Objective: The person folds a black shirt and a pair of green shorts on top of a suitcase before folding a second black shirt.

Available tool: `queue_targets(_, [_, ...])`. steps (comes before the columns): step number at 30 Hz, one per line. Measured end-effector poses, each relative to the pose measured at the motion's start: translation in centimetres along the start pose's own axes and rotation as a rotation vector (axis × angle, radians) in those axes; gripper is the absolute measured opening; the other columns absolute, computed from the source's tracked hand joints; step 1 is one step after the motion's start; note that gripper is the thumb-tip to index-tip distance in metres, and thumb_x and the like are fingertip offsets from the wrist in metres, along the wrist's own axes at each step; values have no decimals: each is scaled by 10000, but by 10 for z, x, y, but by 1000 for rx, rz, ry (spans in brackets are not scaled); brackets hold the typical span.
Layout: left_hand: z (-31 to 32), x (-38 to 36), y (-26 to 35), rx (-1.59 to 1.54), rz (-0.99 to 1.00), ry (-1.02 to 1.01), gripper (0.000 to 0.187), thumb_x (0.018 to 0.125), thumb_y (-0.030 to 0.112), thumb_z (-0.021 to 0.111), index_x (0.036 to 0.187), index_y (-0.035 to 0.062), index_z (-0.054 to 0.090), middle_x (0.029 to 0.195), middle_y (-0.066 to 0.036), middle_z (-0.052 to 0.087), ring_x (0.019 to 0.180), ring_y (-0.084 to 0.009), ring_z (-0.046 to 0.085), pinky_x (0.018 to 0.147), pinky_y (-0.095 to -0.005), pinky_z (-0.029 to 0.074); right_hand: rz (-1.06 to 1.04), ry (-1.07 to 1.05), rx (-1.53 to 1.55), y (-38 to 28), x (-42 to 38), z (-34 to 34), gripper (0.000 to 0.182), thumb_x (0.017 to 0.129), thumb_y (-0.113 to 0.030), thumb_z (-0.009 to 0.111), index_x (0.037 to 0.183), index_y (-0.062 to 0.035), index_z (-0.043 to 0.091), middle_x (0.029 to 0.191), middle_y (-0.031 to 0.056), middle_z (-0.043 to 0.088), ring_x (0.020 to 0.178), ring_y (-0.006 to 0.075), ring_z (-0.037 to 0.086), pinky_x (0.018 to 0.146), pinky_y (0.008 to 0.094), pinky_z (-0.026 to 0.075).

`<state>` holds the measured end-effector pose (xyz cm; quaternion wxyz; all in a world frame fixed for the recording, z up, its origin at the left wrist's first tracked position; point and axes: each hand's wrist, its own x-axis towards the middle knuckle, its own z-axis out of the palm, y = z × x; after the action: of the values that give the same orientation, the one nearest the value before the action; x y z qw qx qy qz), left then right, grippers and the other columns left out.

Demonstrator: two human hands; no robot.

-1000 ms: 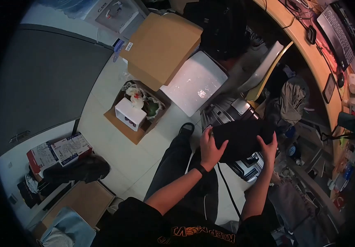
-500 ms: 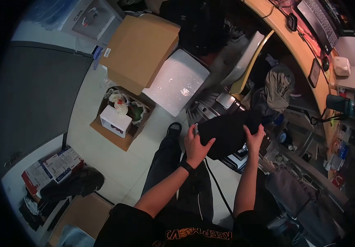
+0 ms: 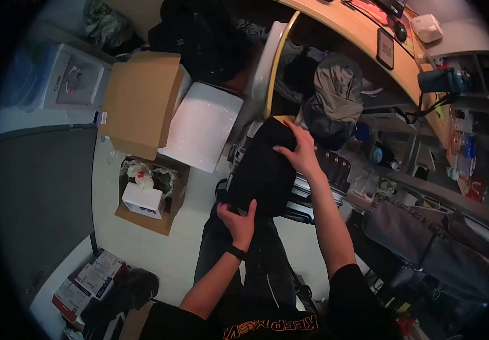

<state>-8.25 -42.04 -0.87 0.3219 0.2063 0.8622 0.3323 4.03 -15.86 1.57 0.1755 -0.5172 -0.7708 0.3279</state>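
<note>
The person's right hand (image 3: pixel 301 151) grips the far edge of a black cloth (image 3: pixel 262 168) above a suitcase (image 3: pixel 333 168), while the half-open left hand (image 3: pixel 239 222) meets its near edge, hold unclear.

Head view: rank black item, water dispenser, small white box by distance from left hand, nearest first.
From the left hand:
1. Black item: just ahead.
2. Small white box: off to the left.
3. Water dispenser: far upper left.
</note>
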Motion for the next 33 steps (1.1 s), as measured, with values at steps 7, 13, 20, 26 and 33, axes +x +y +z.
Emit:
queue_targets(7, [-10,47,73,301,594,-1,845,920,385,721,1548,10,296,1629,-277,220,1517,-480,190,1236,-596,146,145,128,153,3,-22,-10,787,768,-277,875,1437,-60,520,1307,146,598,1229,330,550,1087,418,408])
queue_targets(13, [23,78,118,528,925,-248,682,969,454,583,1567,173,415,1643,-261,246,1525,-448,218,1230,-589,156,109,79,103,10,-22,-7,761,752,-315,874,1398,-79,549,1291,119,590,1230,331,528,1075,448,374])
queue_targets(20, [46,81,112,631,972,-168,696,936,487,601,1556,218,434,1644,-272,236,1523,-444,226,1215,-600,179,295,369,517,71,19,-24,381,949,-213,750,1273,-49,635,1118,77,684,1014,155,654,900,312,522])
queue_targets(26, [50,80,113,661,949,-141,677,925,486,600,1540,241,462,1638,-271,254,1514,-453,242,1202,-598,210,256,-102,477,98,58,-55,620,956,-344,738,1438,-40,497,1211,102,651,1057,175,636,917,319,525])
queue_targets(33, [58,82,97,517,1016,-37,903,907,529,617,1563,26,254,1627,-289,249,1507,-437,279,1196,-599,230,187,-351,-42,22,15,-26,1105,593,-574,909,1443,-3,493,1315,234,568,1263,421,542,1084,468,436])
